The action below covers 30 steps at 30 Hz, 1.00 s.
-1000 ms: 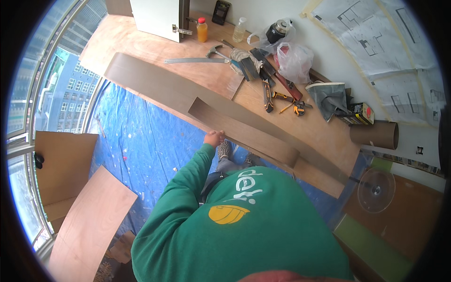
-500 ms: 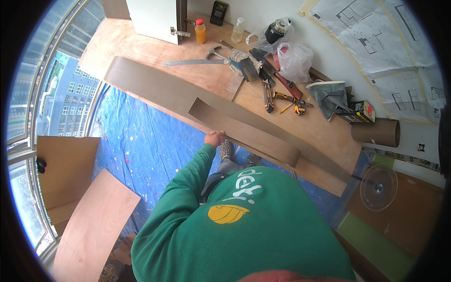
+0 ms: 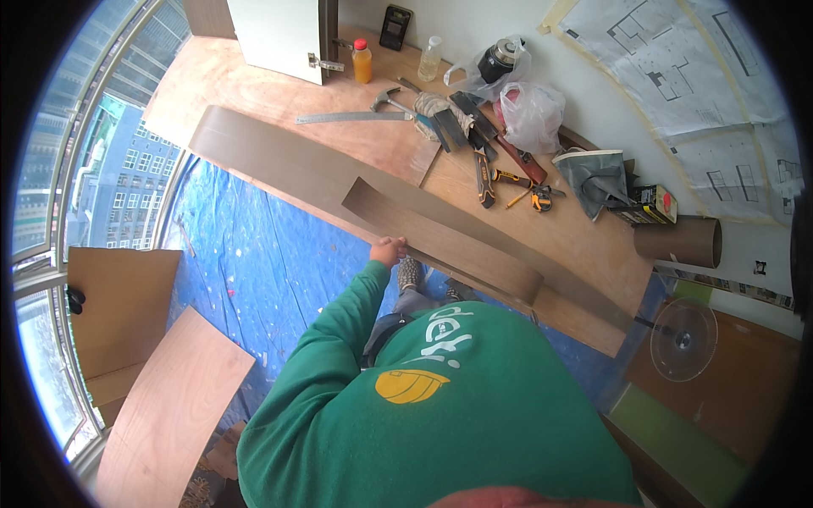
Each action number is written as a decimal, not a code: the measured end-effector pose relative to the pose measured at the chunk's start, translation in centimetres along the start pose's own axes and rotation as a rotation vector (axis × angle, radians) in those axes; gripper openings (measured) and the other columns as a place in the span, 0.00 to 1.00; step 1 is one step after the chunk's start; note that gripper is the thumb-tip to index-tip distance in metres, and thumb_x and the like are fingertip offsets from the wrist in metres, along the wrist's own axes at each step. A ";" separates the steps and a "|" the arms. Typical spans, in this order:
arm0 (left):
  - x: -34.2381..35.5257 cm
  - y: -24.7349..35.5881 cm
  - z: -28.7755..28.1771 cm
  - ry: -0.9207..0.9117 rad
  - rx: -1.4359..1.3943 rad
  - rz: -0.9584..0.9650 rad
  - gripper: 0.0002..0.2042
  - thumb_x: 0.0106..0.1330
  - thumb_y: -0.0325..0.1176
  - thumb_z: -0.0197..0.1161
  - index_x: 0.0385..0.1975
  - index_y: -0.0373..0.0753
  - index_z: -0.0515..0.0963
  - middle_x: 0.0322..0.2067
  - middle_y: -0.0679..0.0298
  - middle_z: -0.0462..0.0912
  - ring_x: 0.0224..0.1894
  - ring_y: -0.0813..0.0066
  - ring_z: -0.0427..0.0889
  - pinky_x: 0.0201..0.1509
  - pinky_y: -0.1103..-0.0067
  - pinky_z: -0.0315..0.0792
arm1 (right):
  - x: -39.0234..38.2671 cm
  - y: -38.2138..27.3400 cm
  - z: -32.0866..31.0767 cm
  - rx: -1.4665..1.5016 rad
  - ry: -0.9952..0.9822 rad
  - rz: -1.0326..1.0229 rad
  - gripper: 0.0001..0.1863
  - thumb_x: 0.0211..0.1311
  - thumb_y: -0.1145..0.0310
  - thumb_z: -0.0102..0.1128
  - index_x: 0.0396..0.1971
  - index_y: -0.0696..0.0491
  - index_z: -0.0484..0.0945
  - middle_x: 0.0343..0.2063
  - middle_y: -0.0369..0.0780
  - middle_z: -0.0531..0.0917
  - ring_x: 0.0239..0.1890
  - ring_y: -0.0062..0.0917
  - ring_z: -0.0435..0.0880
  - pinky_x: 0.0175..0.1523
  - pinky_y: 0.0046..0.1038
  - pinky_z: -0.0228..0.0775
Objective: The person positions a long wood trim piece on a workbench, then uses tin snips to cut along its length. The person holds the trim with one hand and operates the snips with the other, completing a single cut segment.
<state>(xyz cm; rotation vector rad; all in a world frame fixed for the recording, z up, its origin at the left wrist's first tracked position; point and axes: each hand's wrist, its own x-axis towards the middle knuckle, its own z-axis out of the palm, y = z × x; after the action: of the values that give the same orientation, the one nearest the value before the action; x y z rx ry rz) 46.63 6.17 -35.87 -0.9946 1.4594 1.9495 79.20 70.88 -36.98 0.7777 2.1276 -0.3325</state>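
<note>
The left hand (image 3: 388, 251) grips the short brown plank's (image 3: 440, 240) near edge, steadying it atop the long plank (image 3: 279, 165) at the surface's (image 3: 279, 93) front edge. The right hand is out of view.

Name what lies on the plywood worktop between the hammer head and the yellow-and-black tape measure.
In the head view, between the hammer and the tape measure lie a pile of hand tools: grey cloth or gloves, dark-bladed tools and a yellow-handled knife.

Short brown veneer strip (image 3: 440, 237) lies flat atop a longer strip (image 3: 288, 161).

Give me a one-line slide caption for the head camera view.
Left hand grips a short brown plank above a longer plank on a tool-strewn plywood floor.
</note>
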 end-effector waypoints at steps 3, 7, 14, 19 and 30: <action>0.3 -0.2 -0.1 -0.001 0.004 0.003 0.07 0.68 0.38 0.64 0.33 0.42 0.78 0.24 0.68 0.80 0.24 0.79 0.78 0.27 0.81 0.67 | -0.2 -0.6 -0.4 -0.020 0.007 -0.010 0.36 0.51 0.40 0.65 0.34 0.65 0.85 0.37 0.61 0.85 0.44 0.53 0.86 0.50 0.46 0.76; 0.4 -0.2 0.0 -0.003 0.007 -0.001 0.08 0.68 0.38 0.65 0.34 0.41 0.79 0.24 0.68 0.80 0.25 0.79 0.78 0.28 0.81 0.67 | 0.1 -0.8 -0.1 -0.050 -0.025 0.007 0.35 0.52 0.40 0.64 0.34 0.65 0.85 0.38 0.61 0.85 0.44 0.54 0.86 0.51 0.46 0.75; 0.8 -0.4 -0.1 -0.014 0.006 -0.020 0.08 0.68 0.38 0.65 0.35 0.42 0.78 0.25 0.68 0.81 0.25 0.79 0.78 0.29 0.80 0.68 | 1.4 0.3 1.1 -0.073 -0.002 -0.017 0.33 0.51 0.40 0.63 0.32 0.63 0.86 0.35 0.61 0.85 0.42 0.55 0.86 0.50 0.47 0.75; 0.7 -0.3 -0.1 -0.004 0.017 -0.009 0.08 0.68 0.39 0.65 0.34 0.42 0.78 0.25 0.68 0.81 0.26 0.79 0.78 0.30 0.80 0.68 | 2.6 1.2 1.5 -0.117 -0.021 -0.049 0.33 0.51 0.40 0.63 0.31 0.63 0.86 0.34 0.60 0.85 0.41 0.55 0.86 0.49 0.47 0.75; -0.4 1.3 -0.1 -0.052 -0.045 -0.043 0.08 0.67 0.38 0.66 0.37 0.41 0.79 0.27 0.66 0.82 0.26 0.77 0.80 0.29 0.80 0.70 | -7.9 -11.2 -5.2 0.018 -0.049 -0.016 0.35 0.48 0.42 0.69 0.35 0.65 0.85 0.37 0.59 0.86 0.44 0.53 0.86 0.50 0.44 0.77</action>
<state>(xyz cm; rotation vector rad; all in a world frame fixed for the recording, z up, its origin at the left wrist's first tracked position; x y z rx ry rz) 45.95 5.76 -34.81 -0.9790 1.3602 1.9714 72.63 61.44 -27.96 0.7553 2.0883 -0.3761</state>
